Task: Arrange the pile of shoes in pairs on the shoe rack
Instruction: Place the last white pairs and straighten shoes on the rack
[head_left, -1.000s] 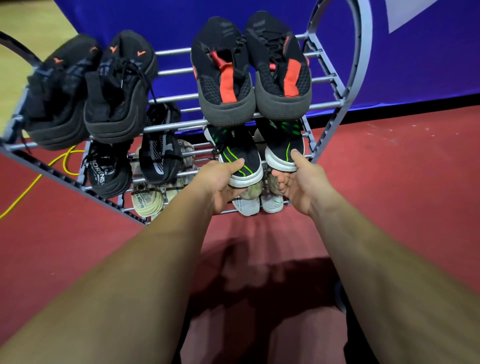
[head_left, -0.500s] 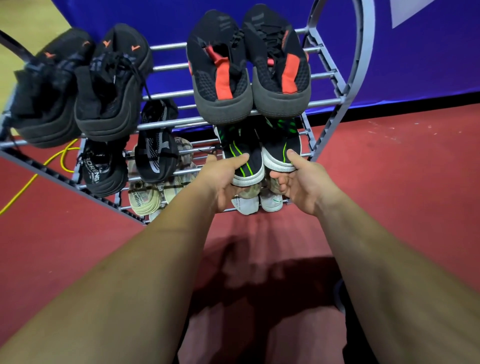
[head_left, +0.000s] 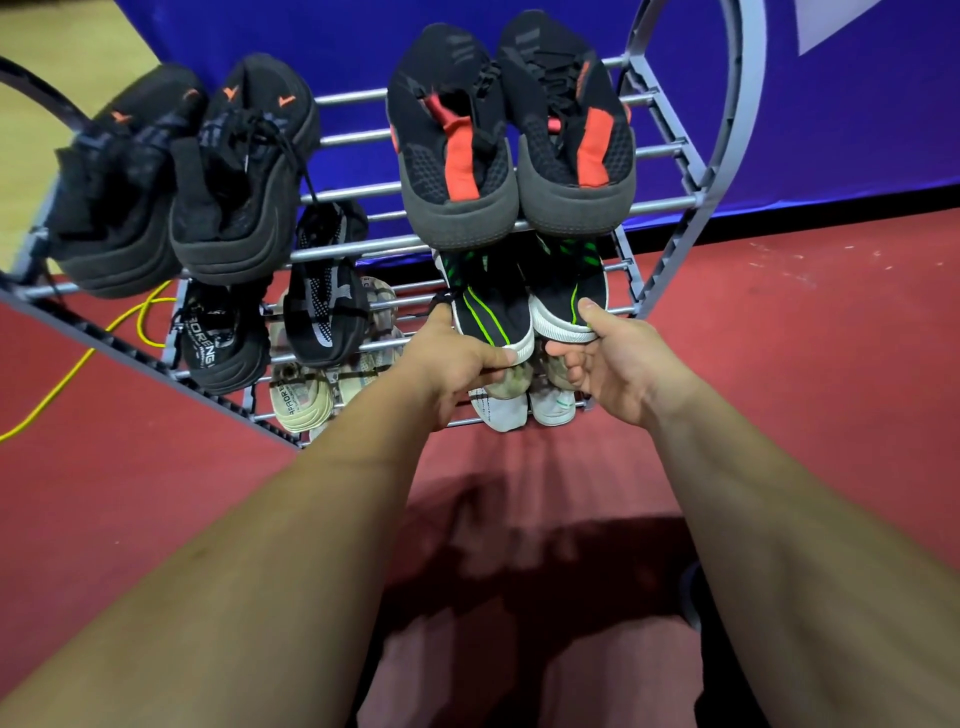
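Two hands reach to the middle tier of a grey metal shoe rack (head_left: 748, 104), each clamped on the heel of one shoe of a black knit pair with neon-green stripes and white soles. The left hand (head_left: 457, 364) grips the left green-striped shoe (head_left: 493, 312), thumb over the heel rim and fingers curled beneath. The right hand (head_left: 613, 369) holds the right green-striped shoe (head_left: 566, 291) the same way. The two shoes lie side by side, touching, toes pointing into the rack, at the right end of the tier.

Directly above them, a black pair with red heel straps (head_left: 452, 156) overhangs the top rail and hides their toes. A black pair with orange marks (head_left: 239, 171) sits at the top left. On the middle tier to the left lie a black-and-white knit shoe (head_left: 327, 291) and a black shoe with white lettering (head_left: 223, 338). On the bottom tier, white shoes (head_left: 501, 410) sit just under the hands, with beige shoes (head_left: 298, 400) to their left. A yellow cable (head_left: 139, 322) runs across the red floor (head_left: 779, 338) behind the rack, which stands before a blue banner (head_left: 831, 130).
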